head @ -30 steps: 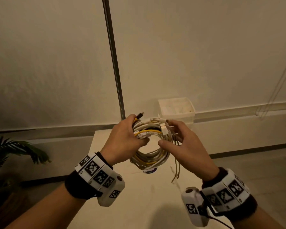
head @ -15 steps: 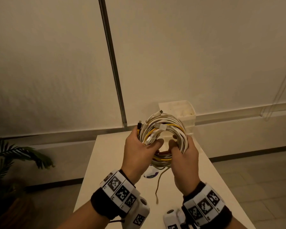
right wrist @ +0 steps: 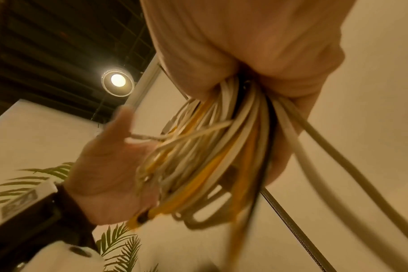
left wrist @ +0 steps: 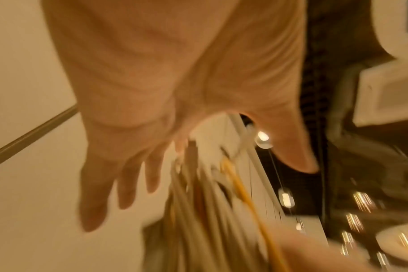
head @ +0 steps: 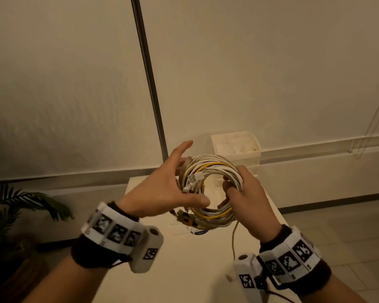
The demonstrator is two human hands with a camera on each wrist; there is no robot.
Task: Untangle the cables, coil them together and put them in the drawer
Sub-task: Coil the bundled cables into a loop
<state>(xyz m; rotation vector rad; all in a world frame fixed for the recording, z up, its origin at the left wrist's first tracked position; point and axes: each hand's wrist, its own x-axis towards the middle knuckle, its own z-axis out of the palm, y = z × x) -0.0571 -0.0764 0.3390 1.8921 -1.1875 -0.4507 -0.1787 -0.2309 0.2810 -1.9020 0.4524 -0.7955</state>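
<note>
A coil of white and yellow cables (head: 210, 186) hangs in the air above the white table (head: 184, 259). My right hand (head: 245, 197) grips the coil's right side, fingers curled through the ring; the right wrist view shows the cable bundle (right wrist: 210, 156) running out of that fist. My left hand (head: 173, 184) is at the coil's left side with fingers spread and straight, thumb stretched under the ring, holding nothing. One loose cable end (head: 233, 239) dangles below the coil toward the table. A white open drawer box (head: 235, 143) stands at the table's far end by the wall.
A dark metal pole (head: 149, 79) rises along the wall behind the table. A potted palm (head: 13, 204) stands on the floor at the left. A small white-and-blue object (head: 198, 232) lies on the table under the coil.
My left hand has let go of the coil and spread its fingers. The right hand keeps its grip, and the coil has tilted to face me more.
</note>
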